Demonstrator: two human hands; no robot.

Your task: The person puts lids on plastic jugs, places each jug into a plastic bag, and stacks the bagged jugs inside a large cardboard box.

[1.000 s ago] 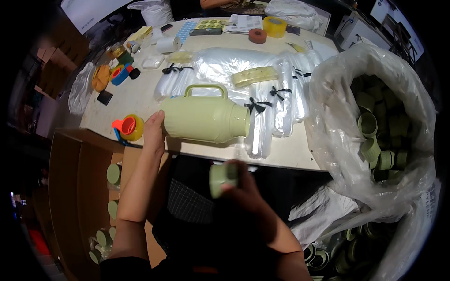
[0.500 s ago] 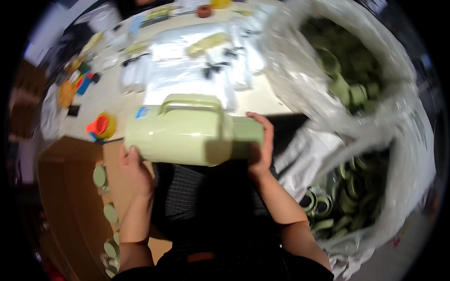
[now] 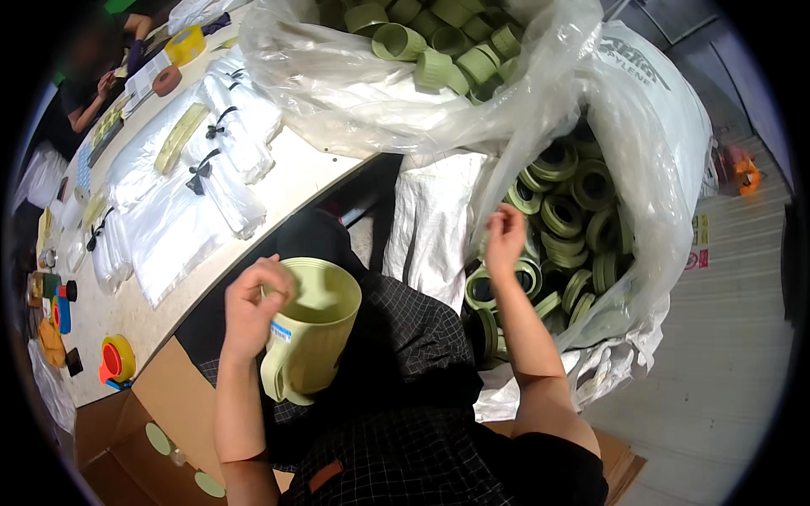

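A pale green jug (image 3: pixel 314 354) with a side handle and a blue label stands tilted over my lap, its open mouth facing up. My left hand (image 3: pixel 256 302) grips its rim at the left, fingers curled over the edge. The jug's lower end is partly hidden against dark clothing. Out to the right, my right hand (image 3: pixel 504 236) hangs over a plastic-lined bag of green rings (image 3: pixel 564 217), some with dark centres. Its fingers are loosely bent and apart, and I see nothing held in them.
Behind it, another clear plastic bag (image 3: pixel 337 101) holds several green cups (image 3: pixel 398 42). On the white table (image 3: pixel 295 173) lie plastic sleeve bundles (image 3: pixel 181 244), tape rolls (image 3: pixel 185 45) and a tape dispenser (image 3: pixel 117 358). A cardboard box (image 3: pixel 173 392) stands lower left. Another person (image 3: pixel 80 88) sits far left.
The jug went from level in both hands to mouth-up in my left hand alone. My right hand let go and moved right, over the ring bag. The view has turned right.
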